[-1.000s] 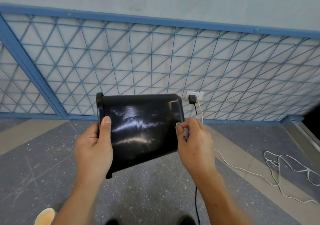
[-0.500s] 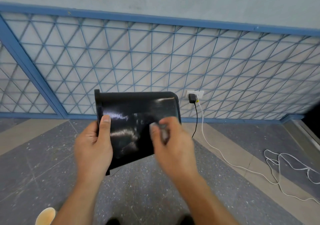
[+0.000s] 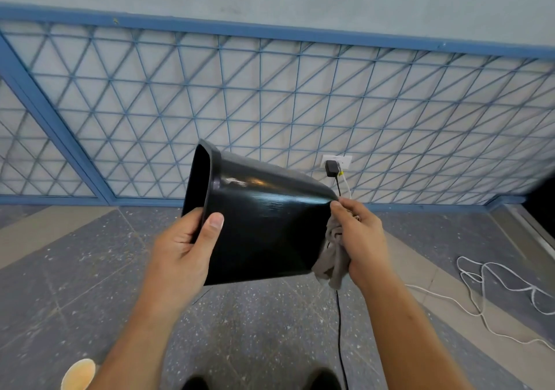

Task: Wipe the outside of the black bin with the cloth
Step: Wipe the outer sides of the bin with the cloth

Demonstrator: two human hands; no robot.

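Black plastic, smooth and glossy with streaks of reflected light, makes up the bin [image 3: 264,230], which is held in the air on its side over the floor [image 3: 270,344]. Its open mouth faces left and its narrower base faces right. The walls taper from a thick rolled rim to rounded corners at the base.

The left grip [image 3: 183,254] is clamped on the rim: the thumb lies flat on the outer wall and the fingers curl over the lip into the mouth. The right grip [image 3: 360,236] is closed around a grey cloth [image 3: 332,257] — soft, crumpled, bunched into folds — and presses it against the base end of the bin, with the loose part hanging below the lower right corner. The right thumb tip touches the upper right edge of the bin.

Beyond, on the far side, a pale wall carries a blue metal grid [image 3: 270,104] of thin crossed and diagonal bars in a thicker blue frame. A white socket plate [image 3: 345,161] sits low on it, with a black boxy plug [image 3: 331,168] in it; a thin black cable [image 3: 340,329] runs down to the near edge, and a white cable [image 3: 480,284] loops loosely over the floor at right. The floor is speckled grey stone with tan bands. A round cream cup [image 3: 78,374] stands at the near left.
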